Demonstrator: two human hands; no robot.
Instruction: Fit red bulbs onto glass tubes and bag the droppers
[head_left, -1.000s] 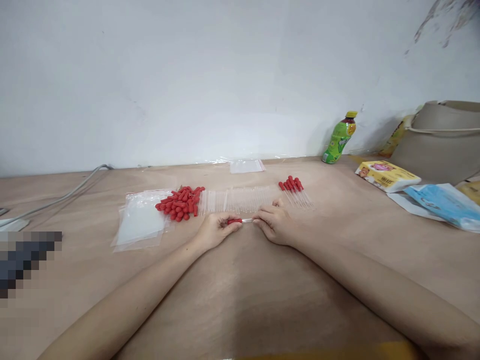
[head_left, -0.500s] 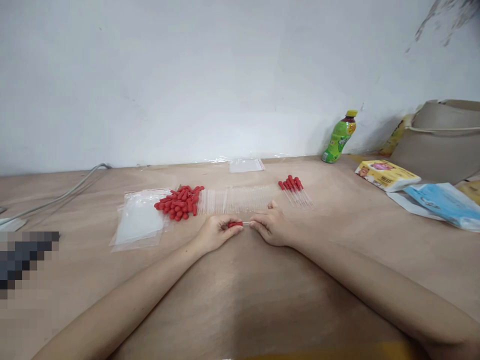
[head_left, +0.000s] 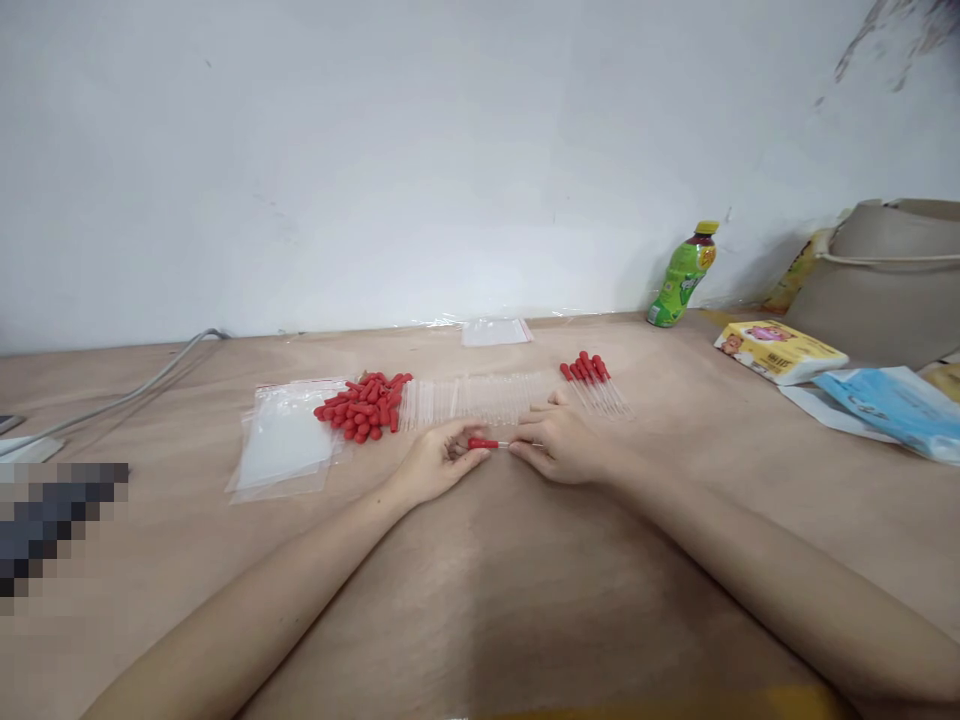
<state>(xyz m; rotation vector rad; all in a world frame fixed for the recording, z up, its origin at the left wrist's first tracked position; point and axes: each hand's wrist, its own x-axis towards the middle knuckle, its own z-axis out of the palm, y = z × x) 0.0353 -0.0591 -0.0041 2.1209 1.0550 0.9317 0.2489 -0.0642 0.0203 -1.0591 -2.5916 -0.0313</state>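
A glass dropper with a red rubber bulb (head_left: 481,443) lies level between my two hands, its bulb to the left. The fingertips of my right hand (head_left: 559,443) pinch its clear glass tube. Around the bulb, the thumb and fingers of my left hand (head_left: 439,460) are apart, with the bulb showing in the gap between them. Just beyond my hands lies a row of clear glass tubes (head_left: 472,398). A pile of red rubber bulbs (head_left: 364,408) is at the row's left end. Several droppers with red bulbs (head_left: 592,372) lie together on the right.
Clear plastic bags (head_left: 285,440) lie left of the bulb pile, and another bag (head_left: 496,332) is near the wall. A green bottle (head_left: 681,278), a yellow tissue pack (head_left: 780,350), a blue packet (head_left: 892,405) and a grey bin (head_left: 877,290) are on the right. A cable (head_left: 142,388) crosses the left.
The dropper has shifted right with my right hand, and more of its red bulb shows. My left fingers have loosened from around the bulb. The view has shifted slightly.
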